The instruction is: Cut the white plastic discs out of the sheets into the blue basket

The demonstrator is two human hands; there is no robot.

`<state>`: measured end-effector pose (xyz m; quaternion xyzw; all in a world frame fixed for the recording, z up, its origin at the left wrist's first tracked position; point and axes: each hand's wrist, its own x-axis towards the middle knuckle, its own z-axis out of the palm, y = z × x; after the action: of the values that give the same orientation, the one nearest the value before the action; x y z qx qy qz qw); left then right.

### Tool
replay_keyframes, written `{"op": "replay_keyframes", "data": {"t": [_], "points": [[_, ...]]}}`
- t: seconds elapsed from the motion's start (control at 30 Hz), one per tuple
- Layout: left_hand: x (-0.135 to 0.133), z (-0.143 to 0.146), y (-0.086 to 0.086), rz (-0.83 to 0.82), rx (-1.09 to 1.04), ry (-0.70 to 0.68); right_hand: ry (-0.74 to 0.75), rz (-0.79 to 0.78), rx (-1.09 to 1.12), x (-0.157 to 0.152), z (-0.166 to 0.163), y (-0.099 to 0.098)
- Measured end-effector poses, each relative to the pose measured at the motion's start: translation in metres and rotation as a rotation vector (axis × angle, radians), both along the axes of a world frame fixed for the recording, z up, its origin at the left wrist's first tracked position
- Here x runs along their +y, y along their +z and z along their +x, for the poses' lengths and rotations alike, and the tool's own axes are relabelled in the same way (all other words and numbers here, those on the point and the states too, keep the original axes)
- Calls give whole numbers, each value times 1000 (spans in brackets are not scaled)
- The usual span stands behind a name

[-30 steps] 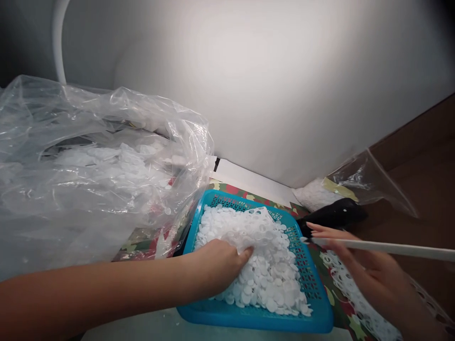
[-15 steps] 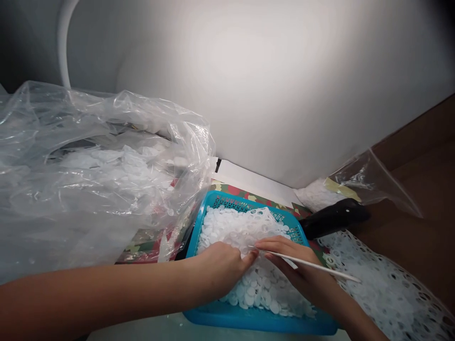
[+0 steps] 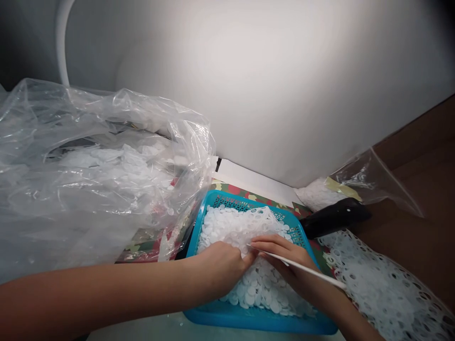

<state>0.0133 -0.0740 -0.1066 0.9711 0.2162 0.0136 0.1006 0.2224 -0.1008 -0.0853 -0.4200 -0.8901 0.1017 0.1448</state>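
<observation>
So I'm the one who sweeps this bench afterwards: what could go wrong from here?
The white discs are heaped close to the near rim of the blue basket, so some may spill over it. The thin stick in the right hand has its tip right beside the left hand; a slip could jab it. The perforated sheet that the left hand pinches looks flimsy and might tear.

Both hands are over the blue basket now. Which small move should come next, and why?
Probably press the white stick down into the punched sheet: the left hand pinches that sheet above the blue basket of white discs, and the right hand holds the stick with its tip at the sheet.
</observation>
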Motion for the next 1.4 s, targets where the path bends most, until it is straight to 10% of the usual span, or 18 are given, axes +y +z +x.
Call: {"op": "replay_keyframes", "data": {"t": [0.5, 1.0, 1.4], "points": [[1, 2, -5, -38, -3, -10, 243, 335, -247, 3, -6, -3], [0, -2, 5, -32, 33, 6, 11, 218, 70, 5, -7, -5], [2, 3, -12, -21, -41, -24, 366, 402, -224, 11, -2, -2]]}}
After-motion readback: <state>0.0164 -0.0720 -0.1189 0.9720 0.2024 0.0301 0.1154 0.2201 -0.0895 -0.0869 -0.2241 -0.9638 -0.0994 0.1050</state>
